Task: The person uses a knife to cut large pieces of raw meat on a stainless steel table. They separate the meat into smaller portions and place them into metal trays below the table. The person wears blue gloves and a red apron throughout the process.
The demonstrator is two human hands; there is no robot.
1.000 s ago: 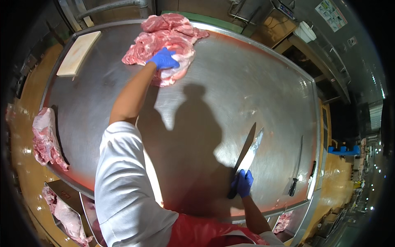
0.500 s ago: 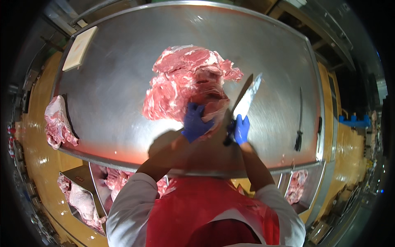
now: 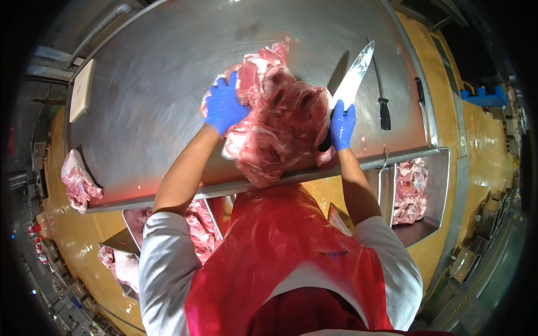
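Head view has the large, ragged piece of raw pink-red meat [image 3: 277, 120] at the near edge of the broad grey steel table [image 3: 151, 106], right in front of the shiny red apron [image 3: 280, 235]. A second ago it lay by the far rim, and half a second ago it was nearer the middle; now it is drawn in close, and its outline sits differently.

The blue-gloved left hand [image 3: 225, 106] has shifted too, from the near side of the meat to its left side. I see its fingers spread wide, the hand laid flat on the flesh and not closed around it.

The blue-gloved right hand [image 3: 342, 127] is wrapped firmly around the dark handle of the long, silvery pointed knife [image 3: 353, 78], just beside the meat's right flank. The blade slants up and away, its tip now near the thin sharpening steel with a black handle [image 3: 384, 113], whereas earlier the two were well apart; I cannot tell whether they touch.

Over at the left, the flat white cutting board [image 3: 82, 92] and the smaller pale-skinned piece of meat [image 3: 80, 180] stay along the table's rim as before.
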